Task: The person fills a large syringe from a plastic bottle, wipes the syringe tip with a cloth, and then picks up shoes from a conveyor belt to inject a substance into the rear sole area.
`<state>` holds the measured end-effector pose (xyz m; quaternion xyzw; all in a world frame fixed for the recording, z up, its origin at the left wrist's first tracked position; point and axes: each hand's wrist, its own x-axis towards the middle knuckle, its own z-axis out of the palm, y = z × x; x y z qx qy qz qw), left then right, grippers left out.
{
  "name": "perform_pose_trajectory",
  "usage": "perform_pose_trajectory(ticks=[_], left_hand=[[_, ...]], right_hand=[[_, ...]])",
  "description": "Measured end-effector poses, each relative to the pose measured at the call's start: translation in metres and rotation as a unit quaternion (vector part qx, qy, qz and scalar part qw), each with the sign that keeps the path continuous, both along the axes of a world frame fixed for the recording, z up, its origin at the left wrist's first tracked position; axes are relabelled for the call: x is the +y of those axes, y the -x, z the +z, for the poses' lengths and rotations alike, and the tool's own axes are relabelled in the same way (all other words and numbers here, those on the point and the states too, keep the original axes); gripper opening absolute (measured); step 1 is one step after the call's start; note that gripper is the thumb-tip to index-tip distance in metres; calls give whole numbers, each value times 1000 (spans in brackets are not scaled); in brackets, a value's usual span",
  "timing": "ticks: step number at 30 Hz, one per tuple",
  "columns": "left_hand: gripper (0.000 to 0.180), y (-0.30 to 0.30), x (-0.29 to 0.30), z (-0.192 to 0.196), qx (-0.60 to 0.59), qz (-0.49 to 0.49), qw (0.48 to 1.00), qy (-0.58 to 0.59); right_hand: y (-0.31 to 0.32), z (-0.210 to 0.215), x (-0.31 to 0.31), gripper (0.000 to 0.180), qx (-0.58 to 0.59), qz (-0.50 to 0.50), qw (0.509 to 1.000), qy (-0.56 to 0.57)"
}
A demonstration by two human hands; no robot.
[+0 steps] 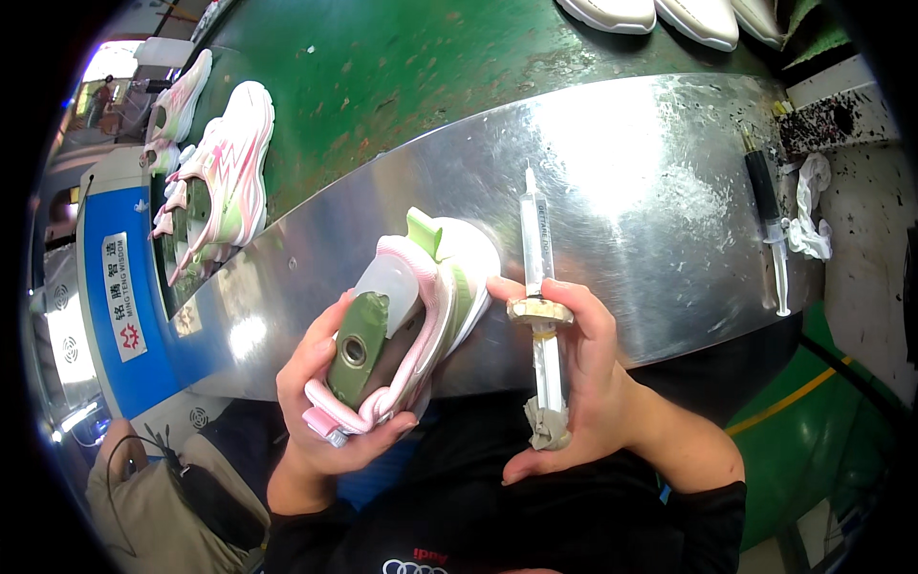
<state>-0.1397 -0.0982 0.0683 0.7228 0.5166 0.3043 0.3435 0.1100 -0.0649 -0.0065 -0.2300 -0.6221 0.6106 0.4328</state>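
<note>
My left hand (pixel 316 373) is wrapped round a pink, white and green sneaker (pixel 449 297), its opening turned up toward me. Inside the shoe sit a green last (pixel 359 349) with a round metal-rimmed hole and a translucent plastic piece (pixel 390 287). My right hand (pixel 598 378) grips a clear syringe (pixel 537 239) beside the shoe, needle end pointing away from me. Round the syringe's flange is a yellowish, tape-like wrapping, and more wrapping covers the plunger end near my thumb. The needle tip is apart from the shoe.
A shiny metal ledge (pixel 660 220) curves before me along a green surface (pixel 382 105). More pink and white sneakers (pixel 244 163) stand at the left, cream shoes (pixel 703 21) at the far right. A dark syringe (pixel 765 196) lies by crumpled white tissue (pixel 813 210). Another person's leg (pixel 182 497) shows at lower left.
</note>
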Motion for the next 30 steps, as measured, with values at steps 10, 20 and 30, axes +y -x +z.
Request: perform_pose_trajectory(ticks=[10,20,30], left_hand=[[83,1,6,1,-4,-42,999,-2],[74,1,2,-7,-78,-21,996,-35],[71,-3,-1,-1,-85,6,996,-7]], right_hand=[[2,5,2,122,-30,8,999,-9],[-8,3,-2,117,33,-43,998,-17],[-89,11,-30,127,-112,-176,978,11]])
